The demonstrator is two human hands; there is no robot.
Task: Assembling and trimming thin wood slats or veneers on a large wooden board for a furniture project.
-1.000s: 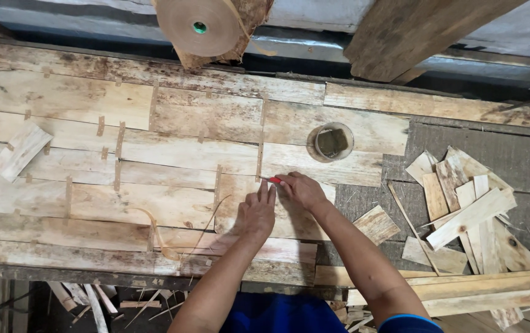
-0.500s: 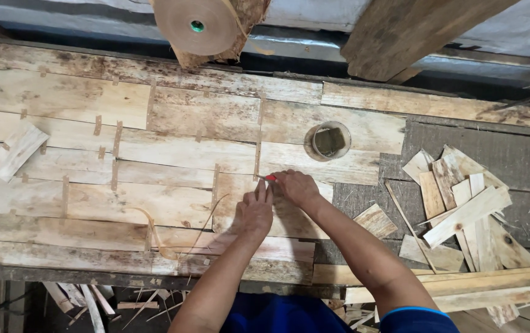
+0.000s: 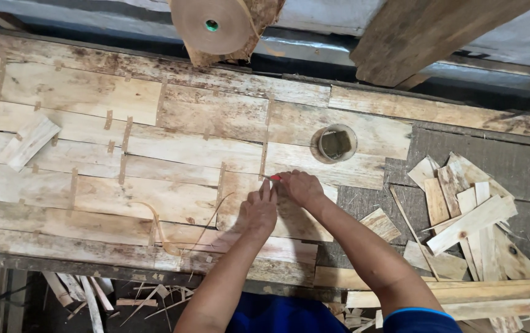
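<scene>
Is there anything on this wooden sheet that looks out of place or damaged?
Yes. A loose curled strip lifts off the veneer sheet left of the left hand, and one small wood offcut lies askew near its left edge.

Can't really make out the little red tool point(image 3: 275, 177) — the right hand point(image 3: 301, 187) covers nearly all of it, only a tip pokes out. The paper tape roll point(image 3: 211, 23) above that hand gets chopped by the top edge. The wood offcut pile point(image 3: 467, 216) to the right of the hand runs off the bottom.
</scene>
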